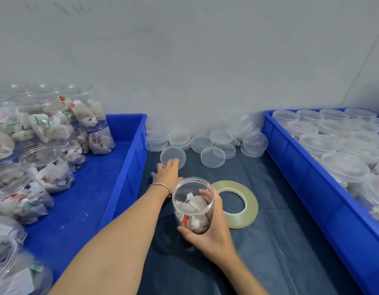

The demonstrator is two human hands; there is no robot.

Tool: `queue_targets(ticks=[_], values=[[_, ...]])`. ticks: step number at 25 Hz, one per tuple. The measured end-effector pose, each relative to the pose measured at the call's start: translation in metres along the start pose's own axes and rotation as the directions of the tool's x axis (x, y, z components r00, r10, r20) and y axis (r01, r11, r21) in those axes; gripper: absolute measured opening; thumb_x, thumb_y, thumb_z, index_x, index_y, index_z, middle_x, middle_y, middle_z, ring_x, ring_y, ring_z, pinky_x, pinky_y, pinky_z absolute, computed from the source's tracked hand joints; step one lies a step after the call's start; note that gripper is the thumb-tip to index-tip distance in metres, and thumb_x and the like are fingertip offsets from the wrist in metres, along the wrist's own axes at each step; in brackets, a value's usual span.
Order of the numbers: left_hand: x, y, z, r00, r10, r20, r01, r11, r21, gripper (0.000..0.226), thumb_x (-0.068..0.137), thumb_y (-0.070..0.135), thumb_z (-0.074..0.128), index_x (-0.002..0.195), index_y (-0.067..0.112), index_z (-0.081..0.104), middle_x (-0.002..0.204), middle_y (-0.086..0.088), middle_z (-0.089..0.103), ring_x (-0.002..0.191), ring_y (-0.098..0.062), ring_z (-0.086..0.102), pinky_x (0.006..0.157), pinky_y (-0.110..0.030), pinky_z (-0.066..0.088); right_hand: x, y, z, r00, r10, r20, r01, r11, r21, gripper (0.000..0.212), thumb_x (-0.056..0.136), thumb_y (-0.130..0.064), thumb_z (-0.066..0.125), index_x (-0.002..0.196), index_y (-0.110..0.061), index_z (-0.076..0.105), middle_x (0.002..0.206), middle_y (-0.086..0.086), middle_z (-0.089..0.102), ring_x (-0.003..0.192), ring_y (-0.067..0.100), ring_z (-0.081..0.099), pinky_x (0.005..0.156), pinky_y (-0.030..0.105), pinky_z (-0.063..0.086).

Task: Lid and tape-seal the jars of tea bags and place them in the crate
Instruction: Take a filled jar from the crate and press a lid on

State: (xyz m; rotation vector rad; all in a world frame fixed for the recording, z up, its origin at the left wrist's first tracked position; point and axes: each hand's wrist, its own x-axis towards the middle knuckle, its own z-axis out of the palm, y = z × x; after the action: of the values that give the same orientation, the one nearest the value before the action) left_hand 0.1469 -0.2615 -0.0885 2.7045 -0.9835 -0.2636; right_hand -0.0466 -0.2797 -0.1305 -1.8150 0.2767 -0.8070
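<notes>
My right hand (214, 228) grips a clear plastic jar of tea bags (193, 204), open at the top, held just above the dark mat. My left hand (167, 172) reaches forward with straight fingers, and its fingertips touch a single clear lid (171, 154) lying flat on the mat. A wide roll of clear tape (240, 204) lies flat just right of the jar. The blue crate (290, 158) on the right holds several lidded jars (345, 168).
More clear lids (218, 143) are stacked along the wall behind the mat. A second blue crate (124, 167) on the left holds several unlidded jars of tea bags (48, 165). The dark mat (269, 252) lies between the two crates.
</notes>
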Motion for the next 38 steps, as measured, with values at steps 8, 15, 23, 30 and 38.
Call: queue_targets(ticks=[8,15,23,30,38], values=[[-0.025,0.021,-0.015,0.875,-0.261,-0.408,-0.120,0.700,-0.704,0.012,0.099,0.014,0.042,0.088,0.012,0.047,0.089,-0.001,0.052,0.092,-0.021,0.046,0.075,-0.026,0.040,0.001,-0.002,-0.002,0.999,0.027,0.016,-0.028,1.000,0.008,0.102,0.055,-0.034,0.087,0.131,-0.058,0.024,0.128,-0.030,0.042,0.124,-0.003,0.044,0.094,0.004,0.035],[-0.094,0.027,-0.077,0.853,-0.426,-0.302,-0.321,0.028,-0.947,0.021,0.101,0.011,0.035,0.112,0.017,0.051,0.089,0.001,0.058,0.053,0.003,0.057,0.051,-0.014,0.047,-0.006,-0.007,-0.005,0.994,0.075,0.081,-0.085,0.988,0.130,0.091,0.074,-0.045,0.067,0.144,-0.044,0.009,0.152,-0.022,0.019,0.141,-0.004,0.018,0.117,0.026,0.022],[-0.123,0.028,-0.038,0.931,-0.028,-0.365,-0.239,0.708,-0.664,0.024,0.099,0.017,0.044,0.109,0.022,0.066,0.106,0.007,0.060,0.094,0.003,0.053,0.079,-0.006,0.038,0.021,-0.061,-0.019,0.989,-0.145,-0.007,0.142,0.980,-0.142,0.060,0.089,-0.043,0.044,0.145,-0.036,0.022,0.155,-0.007,0.023,0.142,0.005,0.020,0.113,0.019,0.020],[-0.125,0.043,-0.016,0.952,-0.209,-0.225,-0.184,0.199,-0.963,0.030,0.098,0.019,0.044,0.093,0.018,0.073,0.093,0.006,0.073,0.087,-0.005,0.066,0.070,-0.016,0.053,0.033,-0.078,-0.018,0.973,0.093,0.213,0.132,0.535,-0.834,0.065,0.093,-0.057,0.021,0.148,-0.024,0.027,0.152,0.002,0.030,0.143,0.018,0.018,0.116,0.040,0.013],[-0.148,0.015,0.035,0.982,0.024,-0.189,-0.190,0.053,-0.980,0.067,0.086,0.065,0.044,0.133,0.017,0.051,0.123,-0.005,0.065,0.114,-0.017,0.061,0.083,-0.023,0.052,0.035,-0.088,-0.014,0.954,0.137,0.268,0.176,0.467,-0.867,0.078,0.089,-0.066,0.016,0.147,-0.016,0.026,0.145,0.007,0.034,0.134,0.021,0.030,0.111,0.037,0.023]])
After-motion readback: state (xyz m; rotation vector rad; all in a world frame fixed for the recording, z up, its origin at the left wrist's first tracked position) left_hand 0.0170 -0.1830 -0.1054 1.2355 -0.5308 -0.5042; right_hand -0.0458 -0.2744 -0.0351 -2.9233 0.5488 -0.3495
